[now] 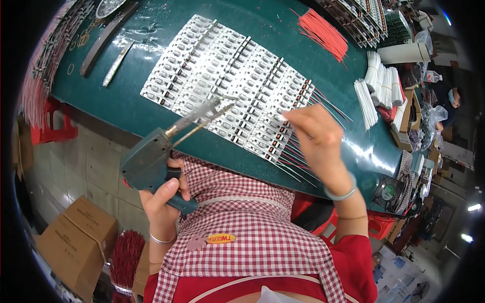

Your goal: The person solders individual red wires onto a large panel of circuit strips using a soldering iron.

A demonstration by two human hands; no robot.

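My left hand [169, 194] is wrapped round the grip of a dark green soldering gun [146, 159], its metal tip reaching over several white circuit boards [217, 81]. The boards lie side by side in rows, filled with small metal and dark components. Above the rightmost board my right hand [318, 134] is closed in a pinch. Something small and whitish shows at its fingertips, too small to name. Thin red, black and white wires [298, 161] stick out from that board's right edge, partly under my right hand.
On the green table [257, 20] lie a bundle of red wires [323, 34], bundles of white wires [366, 103] and a knife-like strip [117, 64]. A small fan [388, 193] sits at the right corner. Cardboard boxes [76, 242] stand on the floor at lower left.
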